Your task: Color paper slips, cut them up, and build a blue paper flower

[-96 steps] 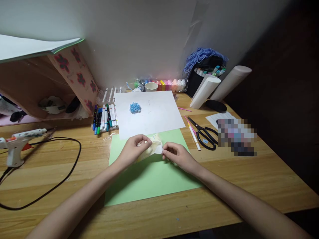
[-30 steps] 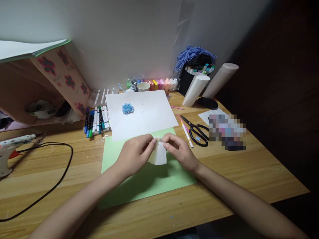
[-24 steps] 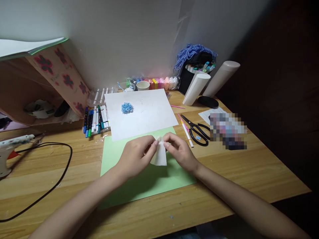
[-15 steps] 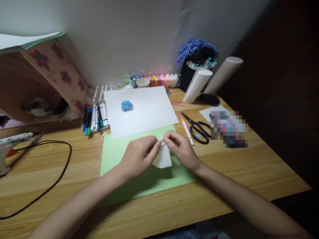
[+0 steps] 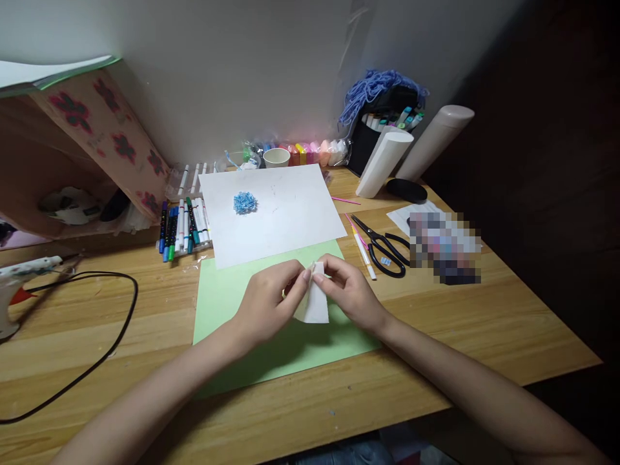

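Between my two hands hangs a small piece of white paper [image 5: 317,305], held above the green sheet [image 5: 227,368]. My left hand [image 5: 271,300] pinches its upper left part between thumb and fingers. On the other side, my right hand [image 5: 351,290] grips the upper right part with thumb and forefinger. The paper looks folded or creased where the fingertips meet, and the fingers cover part of it. Beyond the hands, a large white sheet [image 5: 276,229] overlaps the green one and carries a clump of blue shreds [image 5: 245,203].
Black-handled scissors [image 5: 382,242] and a white marker [image 5: 364,255] lie to the right. Several markers [image 5: 184,223] are at the left, near a glue gun [image 5: 24,278] with its black cord [image 5: 133,310]. A paper cup [image 5: 276,157] and a pen holder [image 5: 361,148] stand at the back.
The white paper has turned slightly, and more of its top edge shows between the fingertips. Both hands keep their pinch in nearly the same place. The camera view has shifted a little.
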`<control>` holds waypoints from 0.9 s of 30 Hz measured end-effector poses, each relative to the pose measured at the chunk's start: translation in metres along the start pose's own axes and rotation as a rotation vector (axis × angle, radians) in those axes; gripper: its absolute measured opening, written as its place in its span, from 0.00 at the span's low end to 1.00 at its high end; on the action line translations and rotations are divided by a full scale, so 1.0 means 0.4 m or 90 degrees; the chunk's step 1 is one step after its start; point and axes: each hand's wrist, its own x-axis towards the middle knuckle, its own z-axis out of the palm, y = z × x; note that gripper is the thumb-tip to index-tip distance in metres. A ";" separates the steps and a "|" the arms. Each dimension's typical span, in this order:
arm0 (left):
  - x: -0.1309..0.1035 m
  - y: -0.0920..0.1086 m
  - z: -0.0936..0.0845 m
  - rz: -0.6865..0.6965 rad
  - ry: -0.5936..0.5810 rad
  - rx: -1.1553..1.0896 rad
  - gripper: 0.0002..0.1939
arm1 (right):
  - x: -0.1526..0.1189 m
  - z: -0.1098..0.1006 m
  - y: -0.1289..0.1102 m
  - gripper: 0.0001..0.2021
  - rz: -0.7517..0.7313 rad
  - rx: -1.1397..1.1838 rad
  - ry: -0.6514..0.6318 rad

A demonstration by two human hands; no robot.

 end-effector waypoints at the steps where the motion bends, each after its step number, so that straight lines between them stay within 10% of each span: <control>1: 0.000 -0.001 0.000 0.001 0.001 -0.003 0.17 | 0.000 0.001 0.000 0.11 -0.002 0.001 0.002; 27: -0.007 0.001 0.001 0.033 -0.056 0.051 0.16 | 0.009 -0.009 -0.003 0.12 -0.001 0.103 0.071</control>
